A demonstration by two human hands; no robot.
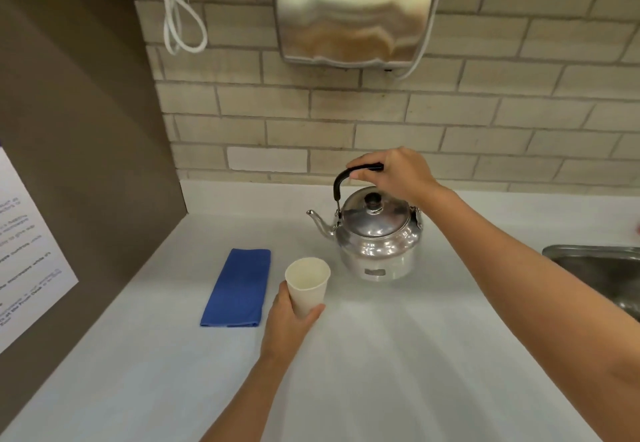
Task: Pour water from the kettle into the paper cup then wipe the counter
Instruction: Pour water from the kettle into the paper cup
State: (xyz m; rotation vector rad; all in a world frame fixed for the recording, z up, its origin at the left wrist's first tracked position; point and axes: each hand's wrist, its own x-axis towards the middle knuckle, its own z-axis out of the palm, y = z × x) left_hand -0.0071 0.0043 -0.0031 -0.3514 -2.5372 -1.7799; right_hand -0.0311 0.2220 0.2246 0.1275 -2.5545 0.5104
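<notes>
A shiny steel kettle (375, 237) with a black arched handle stands upright on the white counter (398, 355), its spout pointing left. My right hand (398, 173) grips the top of that handle from the right. A white paper cup (308, 284) sits just left and in front of the kettle, below the spout, and looks empty inside. My left hand (289, 327) wraps around the cup's lower part from the near side. A folded blue cloth (239, 287) lies flat on the counter to the left of the cup.
A brown panel (86, 164) with a paper notice (24, 251) walls off the left. A tiled wall behind carries a steel hand dryer (353, 12) and a looped white cord (180, 15). A steel sink (602, 275) sits at the right edge.
</notes>
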